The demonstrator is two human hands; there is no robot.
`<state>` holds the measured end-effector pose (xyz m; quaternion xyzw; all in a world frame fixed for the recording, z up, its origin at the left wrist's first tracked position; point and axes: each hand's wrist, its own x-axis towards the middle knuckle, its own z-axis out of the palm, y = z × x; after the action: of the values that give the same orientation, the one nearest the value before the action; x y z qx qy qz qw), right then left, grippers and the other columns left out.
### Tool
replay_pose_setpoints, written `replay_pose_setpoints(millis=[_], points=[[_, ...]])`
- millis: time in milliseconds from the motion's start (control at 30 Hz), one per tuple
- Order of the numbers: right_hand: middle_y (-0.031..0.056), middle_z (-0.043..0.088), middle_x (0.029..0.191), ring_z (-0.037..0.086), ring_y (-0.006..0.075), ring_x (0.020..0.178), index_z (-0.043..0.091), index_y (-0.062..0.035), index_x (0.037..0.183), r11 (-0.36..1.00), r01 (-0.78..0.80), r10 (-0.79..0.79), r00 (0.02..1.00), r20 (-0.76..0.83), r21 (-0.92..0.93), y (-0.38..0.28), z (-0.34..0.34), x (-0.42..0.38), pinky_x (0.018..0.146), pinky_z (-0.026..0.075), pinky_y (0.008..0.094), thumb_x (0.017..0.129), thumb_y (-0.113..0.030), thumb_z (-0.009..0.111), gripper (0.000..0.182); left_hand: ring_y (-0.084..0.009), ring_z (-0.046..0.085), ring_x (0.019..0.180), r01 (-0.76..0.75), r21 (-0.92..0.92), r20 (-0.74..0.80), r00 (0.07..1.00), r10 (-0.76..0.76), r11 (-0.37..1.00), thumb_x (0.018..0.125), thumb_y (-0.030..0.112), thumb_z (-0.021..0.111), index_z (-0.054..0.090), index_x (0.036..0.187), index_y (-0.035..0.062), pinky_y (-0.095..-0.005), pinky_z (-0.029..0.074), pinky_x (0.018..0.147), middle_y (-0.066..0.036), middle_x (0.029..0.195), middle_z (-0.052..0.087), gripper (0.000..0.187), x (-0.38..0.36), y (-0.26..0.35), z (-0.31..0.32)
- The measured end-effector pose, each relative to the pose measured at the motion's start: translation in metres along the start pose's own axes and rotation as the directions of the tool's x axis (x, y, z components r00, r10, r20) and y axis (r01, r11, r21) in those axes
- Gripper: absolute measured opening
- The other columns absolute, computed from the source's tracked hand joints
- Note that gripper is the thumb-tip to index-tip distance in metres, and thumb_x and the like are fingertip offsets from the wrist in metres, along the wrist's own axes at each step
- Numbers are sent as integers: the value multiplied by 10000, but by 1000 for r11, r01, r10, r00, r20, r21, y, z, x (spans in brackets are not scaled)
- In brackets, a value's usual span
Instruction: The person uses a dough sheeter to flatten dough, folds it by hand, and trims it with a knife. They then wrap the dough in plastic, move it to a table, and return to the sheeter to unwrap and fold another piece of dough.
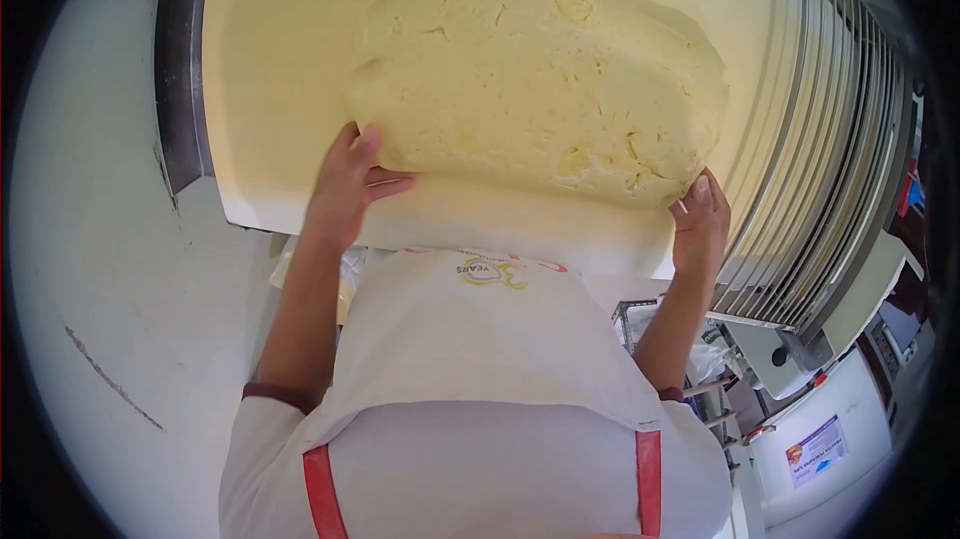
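Observation:
A large, thick slab of pale yellow dough (540, 79) lies on the white belt of a dough sheeter (270, 59). Its surface is cracked and pitted in places. My left hand (348, 184) grips the near left corner of the slab, fingers at the side and thumb stretched along the front edge. At the near right corner, my right hand (702, 221) has its fingers bent around the dough's edge. The fingertips of both hands are partly hidden against the dough.
A metal bar guard (800, 139) stands at the belt's right side. A dark metal frame edge (182, 69) borders the left. Below right are a wire rack and a white container with a label (818, 451). My white apron (480, 339) is close to the belt's front edge.

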<state>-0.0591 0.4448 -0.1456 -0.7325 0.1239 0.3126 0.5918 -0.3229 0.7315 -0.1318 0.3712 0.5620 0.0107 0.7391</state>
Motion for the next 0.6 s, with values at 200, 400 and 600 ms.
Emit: replay_pose_setpoints(millis=[200, 400, 600], points=[[122, 589, 1148, 559, 191, 1063, 494, 36, 1237, 965, 261, -259, 955, -143, 2, 9, 51, -6, 910, 446, 306, 853, -205, 713, 503, -221, 645, 988, -176, 104, -44, 982, 181, 979, 945, 435, 546, 326, 1376, -2, -319, 603, 678, -147, 1231, 550, 651, 11, -5, 20], [106, 612, 1042, 604, 199, 936, 519, 16, 1151, 850, 402, -463, 878, -120, -341, -7, 35, 15, 817, 480, 289, 797, -177, 767, 474, -246, 602, 1070, -196, 186, -133, 966, 222, 963, 911, 396, 620, 269, 1410, -41, -356, 597, 744, -165, 1264, 513, 751, 13, 0, 12], [146, 584, 1086, 554, 217, 1051, 518, 16, 1214, 774, 377, -475, 877, -72, -509, -3, 16, 38, 905, 443, 350, 801, -211, 756, 528, -208, 561, 1069, -133, 397, -130, 971, 199, 908, 871, 239, 691, 388, 1372, 10, -327, 543, 802, -136, 1195, 549, 629, 19, 4, -23]])
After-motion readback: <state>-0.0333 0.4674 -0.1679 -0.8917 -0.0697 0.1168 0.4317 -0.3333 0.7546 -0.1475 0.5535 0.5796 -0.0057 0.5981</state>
